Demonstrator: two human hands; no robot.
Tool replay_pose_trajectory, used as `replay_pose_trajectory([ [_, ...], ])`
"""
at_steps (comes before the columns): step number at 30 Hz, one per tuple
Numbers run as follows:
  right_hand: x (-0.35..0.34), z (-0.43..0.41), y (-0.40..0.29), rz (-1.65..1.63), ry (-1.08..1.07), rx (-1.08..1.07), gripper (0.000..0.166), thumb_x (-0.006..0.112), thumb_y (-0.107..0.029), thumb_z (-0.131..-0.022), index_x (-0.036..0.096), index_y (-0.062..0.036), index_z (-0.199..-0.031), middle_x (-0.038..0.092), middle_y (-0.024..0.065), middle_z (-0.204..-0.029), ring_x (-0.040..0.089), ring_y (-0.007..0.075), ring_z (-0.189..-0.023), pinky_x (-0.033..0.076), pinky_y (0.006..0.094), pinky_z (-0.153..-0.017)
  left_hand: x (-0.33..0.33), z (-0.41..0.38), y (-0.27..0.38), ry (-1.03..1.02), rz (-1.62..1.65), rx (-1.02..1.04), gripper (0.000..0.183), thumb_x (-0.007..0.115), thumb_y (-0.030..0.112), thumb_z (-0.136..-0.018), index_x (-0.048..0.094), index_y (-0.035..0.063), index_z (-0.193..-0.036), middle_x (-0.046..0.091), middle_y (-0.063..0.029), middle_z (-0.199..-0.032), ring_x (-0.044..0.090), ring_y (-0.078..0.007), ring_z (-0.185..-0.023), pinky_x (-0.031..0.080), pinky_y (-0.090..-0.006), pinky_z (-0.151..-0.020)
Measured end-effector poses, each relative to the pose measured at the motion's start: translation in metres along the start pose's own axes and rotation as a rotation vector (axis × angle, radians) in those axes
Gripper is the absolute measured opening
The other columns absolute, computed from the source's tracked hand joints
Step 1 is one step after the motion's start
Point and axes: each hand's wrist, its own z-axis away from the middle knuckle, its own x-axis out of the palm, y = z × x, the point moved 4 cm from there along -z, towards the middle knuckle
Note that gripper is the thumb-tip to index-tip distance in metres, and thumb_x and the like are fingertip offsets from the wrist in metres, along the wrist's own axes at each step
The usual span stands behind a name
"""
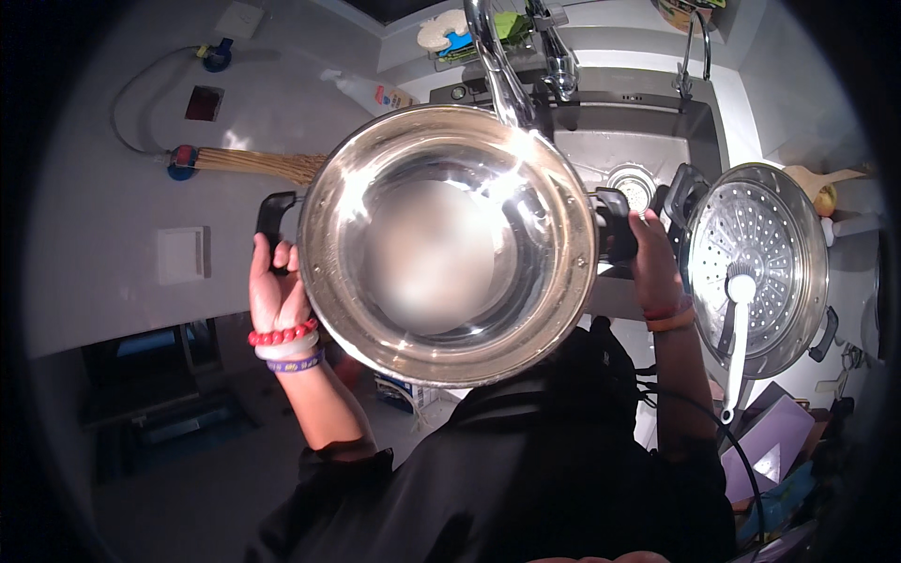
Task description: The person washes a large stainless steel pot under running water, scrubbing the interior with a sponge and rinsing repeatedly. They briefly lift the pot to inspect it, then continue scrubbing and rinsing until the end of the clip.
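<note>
A wide stainless steel pot [556, 281] with two black side handles is held up in front of me, its mouth turned toward my face. My left hand [276, 281] grips the left handle [274, 207], and my right hand [654, 260] has hold of the right handle [618, 218]. The polished inside carries bright reflections, and its bottom is blurred. Behind the pot's upper rim rises a chrome faucet [496, 67]. Part of the stainless steel sink [598, 141], with its drain strainer [631, 188], shows beyond the pot; the rest is hidden.
At right, a perforated steamer pot [774, 211] carries a white-handled scrub brush [739, 338]. A bamboo whisk brush [257, 160] and a plastic bottle [373, 91] lie on the counter at left. Sponges [445, 32] rest in a rack behind the sink. A black cable [739, 450] hangs by my right arm.
</note>
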Motion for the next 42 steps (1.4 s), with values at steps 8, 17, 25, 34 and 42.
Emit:
replay_pose_trajectory([
  [8,-0.026,-0.029,-0.033,-1.002,0.346,0.965,0.070,0.053,-0.025,-0.082,0.012,0.0000,-0.133,0.042,0.0184,-0.115,0.047,0.0211,-0.095,0.039,0.0317,-0.082,0.017,-0.092,-0.014,-0.055,-0.028,-0.060,0.037,0.045,0.029,-0.089,0.036,0.0089,-0.060,0.033,-0.0006,-0.055,0.032,-0.0149,-0.055,0.035,-0.0261,-0.055],
  [17,-0.023,-0.030,-0.060,-0.726,0.512,0.933,0.073,0.054,-0.023,-0.083,0.009,0.0051,-0.133,0.038,0.0199,-0.123,0.039,0.0203,-0.110,0.029,0.0275,-0.094,0.006,-0.166,-0.039,-0.215,-0.032,-0.257,0.039,0.046,0.030,-0.089,0.035,0.0089,-0.058,0.032,-0.0014,-0.053,0.034,-0.0146,-0.054,0.036,-0.0250,-0.053],
  [25,-0.008,-0.019,-0.058,-0.653,0.607,0.926,0.074,0.056,-0.023,-0.081,0.011,0.0044,-0.133,0.027,0.0244,-0.131,0.029,0.0259,-0.122,0.021,0.0313,-0.100,-0.007,-0.198,-0.056,-0.195,-0.015,-0.186,0.031,0.049,0.031,-0.087,0.040,0.0091,-0.067,0.034,0.0012,-0.051,0.035,-0.0110,-0.046,0.035,-0.0219,-0.044],
  [34,-0.001,-0.018,-0.063,-0.630,0.690,0.893,0.068,0.058,-0.017,-0.079,0.019,0.0069,-0.129,0.040,0.0185,-0.122,0.041,0.0216,-0.110,0.029,0.0302,-0.095,-0.028,-0.227,-0.076,-0.242,0.103,-0.248,0.025,0.054,0.029,-0.084,0.045,0.0088,-0.072,0.037,0.0007,-0.049,0.038,-0.0118,-0.045,0.035,-0.0226,-0.043],
  [42,-0.003,-0.031,-0.093,-0.493,0.597,0.897,0.069,0.058,-0.023,-0.079,0.021,0.0063,-0.130,0.031,0.0216,-0.130,0.030,0.0240,-0.121,0.019,0.0314,-0.101,-0.048,-0.246,-0.082,-0.225,0.094,-0.298,0.027,0.053,0.029,-0.085,0.045,0.0070,-0.071,0.040,-0.0003,-0.051,0.039,-0.0124,-0.046,0.036,-0.0225,-0.043],
])
